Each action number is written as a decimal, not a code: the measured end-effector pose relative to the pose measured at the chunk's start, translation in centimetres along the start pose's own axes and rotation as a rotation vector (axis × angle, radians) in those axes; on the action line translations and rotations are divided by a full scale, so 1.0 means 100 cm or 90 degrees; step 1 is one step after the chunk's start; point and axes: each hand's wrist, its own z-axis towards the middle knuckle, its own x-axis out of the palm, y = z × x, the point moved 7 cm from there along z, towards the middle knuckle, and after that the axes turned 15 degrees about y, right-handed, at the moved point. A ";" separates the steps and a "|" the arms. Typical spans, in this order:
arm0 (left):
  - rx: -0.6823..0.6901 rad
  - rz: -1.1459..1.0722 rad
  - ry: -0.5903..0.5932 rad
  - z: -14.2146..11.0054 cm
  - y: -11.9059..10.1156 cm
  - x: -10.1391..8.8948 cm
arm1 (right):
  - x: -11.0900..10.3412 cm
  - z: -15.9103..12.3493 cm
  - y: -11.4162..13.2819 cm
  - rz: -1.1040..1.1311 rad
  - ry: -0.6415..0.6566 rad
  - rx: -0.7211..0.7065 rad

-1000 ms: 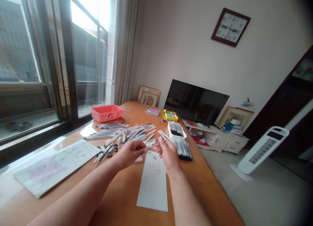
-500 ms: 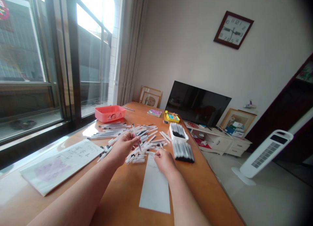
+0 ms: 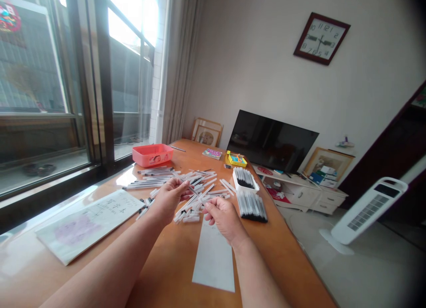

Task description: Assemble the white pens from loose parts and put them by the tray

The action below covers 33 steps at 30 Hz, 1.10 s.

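My left hand [image 3: 171, 200] is closed in a pinch on a thin pen [image 3: 193, 190], which slants down to the right. At the pen's lower end my right hand [image 3: 222, 217] has its thumb and forefinger pressed together; what lies between them is too small to make out. Below the right hand, a white sheet of paper [image 3: 214, 261] lies on the wooden table [image 3: 166, 263]. Loose clear pen parts and black caps are heaped [image 3: 191, 206] just beyond both hands. Longer pen pieces [image 3: 149, 179] lie in rows behind the left hand.
A white container [image 3: 254, 188] of pens and a stack of black-ended pens [image 3: 253, 206] stand at the right. A red plastic box [image 3: 152, 155] is at the back left, a yellow box [image 3: 237, 159] at the back. A writing booklet [image 3: 89, 223] lies to the left.
My right hand has lifted off the paper and moved up to the pen's lower end. The pen in my left hand has tipped from near upright to a flatter slant.
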 end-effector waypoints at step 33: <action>-0.003 -0.019 0.036 -0.009 0.003 0.022 | 0.007 0.006 0.003 0.041 -0.034 -0.096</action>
